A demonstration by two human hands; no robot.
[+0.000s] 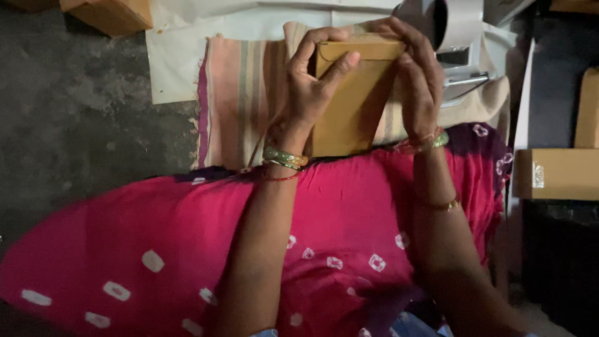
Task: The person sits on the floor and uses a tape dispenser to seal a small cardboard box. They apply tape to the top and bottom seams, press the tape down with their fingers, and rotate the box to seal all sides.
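Note:
I hold a brown paper envelope (349, 106) upright in front of me with both hands. My left hand (312, 87) grips its left edge, thumb pressed across the front near the folded top flap. My right hand (417, 81) wraps the right edge and the top corner. Green and gold bangles ring both wrists. The envelope hangs above a striped pink and beige cloth (240, 100) spread on the floor, just beyond my lap, which is covered in bright pink fabric with white dots (349, 224).
White sheets (187, 43) lie under the striped cloth. A tape roll on a white dispenser (458, 28) sits at the top right. Brown boxes (555, 175) stand at the right, another (112, 14) at the top left. Bare grey floor (75, 112) stretches left.

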